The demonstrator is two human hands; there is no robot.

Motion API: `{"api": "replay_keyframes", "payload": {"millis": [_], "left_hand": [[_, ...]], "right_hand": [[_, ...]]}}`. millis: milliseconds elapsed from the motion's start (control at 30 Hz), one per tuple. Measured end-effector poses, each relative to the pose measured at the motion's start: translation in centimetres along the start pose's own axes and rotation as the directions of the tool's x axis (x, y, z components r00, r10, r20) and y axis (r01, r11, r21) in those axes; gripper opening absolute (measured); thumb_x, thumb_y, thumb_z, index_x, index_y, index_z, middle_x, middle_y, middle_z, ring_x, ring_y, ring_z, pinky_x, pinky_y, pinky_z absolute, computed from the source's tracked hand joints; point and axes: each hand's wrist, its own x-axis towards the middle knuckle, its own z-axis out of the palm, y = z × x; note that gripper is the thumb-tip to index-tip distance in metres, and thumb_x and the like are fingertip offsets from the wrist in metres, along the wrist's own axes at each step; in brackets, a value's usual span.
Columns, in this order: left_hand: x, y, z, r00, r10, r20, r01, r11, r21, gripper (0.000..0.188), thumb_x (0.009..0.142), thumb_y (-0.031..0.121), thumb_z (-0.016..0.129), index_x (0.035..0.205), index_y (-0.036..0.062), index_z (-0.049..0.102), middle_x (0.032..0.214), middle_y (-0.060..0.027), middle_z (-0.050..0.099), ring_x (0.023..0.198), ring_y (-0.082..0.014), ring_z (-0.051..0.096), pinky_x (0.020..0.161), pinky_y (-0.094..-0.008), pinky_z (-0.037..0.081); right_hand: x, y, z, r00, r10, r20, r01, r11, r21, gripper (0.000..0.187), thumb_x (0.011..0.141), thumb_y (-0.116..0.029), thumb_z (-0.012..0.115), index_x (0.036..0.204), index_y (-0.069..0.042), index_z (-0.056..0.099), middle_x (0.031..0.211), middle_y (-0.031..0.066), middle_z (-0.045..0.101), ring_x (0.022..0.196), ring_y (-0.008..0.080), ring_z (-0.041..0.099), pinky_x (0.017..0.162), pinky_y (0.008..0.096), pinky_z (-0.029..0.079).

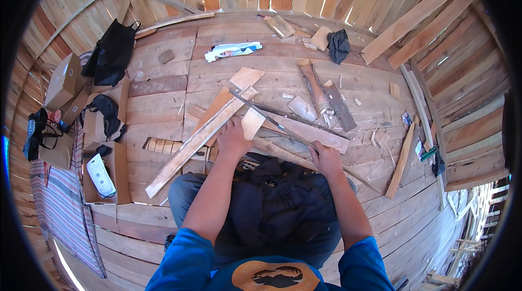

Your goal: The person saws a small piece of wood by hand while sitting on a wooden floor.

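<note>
My right hand (326, 159) is closed round the long wooden handle of a knife (293, 135). Its narrow dark blade slants up and left, across the top of a small pale wood piece (252, 123). My left hand (234, 139) grips that piece at its left side; some of the fingers are hidden. Just left of this hand lies a long pale board (187, 151), slanting from lower left to upper right. Under and beyond the hands are more boards, among them a flat pinkish plank (312, 132). Dark cloth (277, 196) covers my lap.
Two bark-edged wood pieces (312, 82) lie ahead, with chips around them. A white and blue wrapper (234, 51) is farther off. Cardboard boxes (122, 182) and a black bag (111, 54) stand at left. Loose boards (402, 158) lie at right, near the plank wall (473, 128).
</note>
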Motion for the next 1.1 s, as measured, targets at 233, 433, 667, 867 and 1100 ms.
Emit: {"api": "replay_keyframes", "payload": {"millis": [233,433,667,867,1100], "left_hand": [[0.6,-0.9,-0.4,0.972,0.124,0.201,-0.040,0.925,-0.378,0.076,0.069,0.031,0.073,0.130,-0.0034,0.043,0.119,-0.0234,0.060,0.114,-0.0333,0.058,0.096,-0.0394,0.045],[-1.5,0.3,-3.0,0.978,0.180,0.103,-0.049,0.683,-0.728,0.067,0.069,0.031,0.072,0.124,-0.0001,0.048,0.117,-0.0264,0.060,0.111,-0.0381,0.058,0.093,-0.0415,0.046],[-3.4,1.6,-3.0,0.921,0.220,-0.321,-0.352,0.824,-0.444,0.069,0.069,0.026,0.076,0.124,-0.0001,0.042,0.109,-0.0272,0.060,0.103,-0.0439,0.058,0.088,-0.0463,0.047],[-4.7,3.4,-3.2,0.859,0.197,-0.472,-0.461,0.697,-0.548,0.072,0.069,0.025,0.079,0.124,-0.0020,0.041,0.105,-0.0283,0.059,0.100,-0.0456,0.058,0.084,-0.0473,0.047],[-4.8,2.7,-2.6,0.776,0.334,-0.536,-0.631,0.428,-0.647,0.061,0.076,0.017,0.070,0.126,-0.0003,0.039,0.103,-0.0128,0.057,0.086,-0.0269,0.060,0.074,-0.0398,0.051]], "right_hand": [[-0.9,0.0,-2.3,0.999,0.040,0.002,-0.041,0.998,0.048,0.022,0.089,-0.030,0.063,0.091,-0.008,0.062,0.066,0.0178,0.064,0.063,0.0381,0.064,0.057,0.0463,0.052],[-4.3,1.5,-6.9,0.922,0.286,-0.260,-0.205,0.932,0.299,0.019,0.090,-0.023,0.063,0.089,-0.005,0.059,0.063,0.0203,0.060,0.061,0.0406,0.063,0.053,0.0456,0.047],[-11.9,1.2,-11.3,0.814,0.581,-0.008,-0.535,0.755,0.380,0.025,0.082,-0.019,0.071,0.086,0.001,0.057,0.065,0.0175,0.058,0.060,0.0280,0.060,0.057,0.0387,0.046],[-17.2,-2.0,-7.6,0.808,0.587,-0.050,-0.490,0.716,0.497,0.011,0.079,-0.002,0.060,0.088,0.000,0.056,0.075,0.0091,0.057,0.070,0.0157,0.053,0.065,0.0327,0.044],[-16.1,-2.4,-7.2,0.861,0.486,-0.149,-0.401,0.829,0.390,0.039,0.077,-0.009,0.056,0.115,-0.003,0.056,0.084,0.0229,0.065,0.081,0.0440,0.064,0.072,0.0473,0.050]]}}
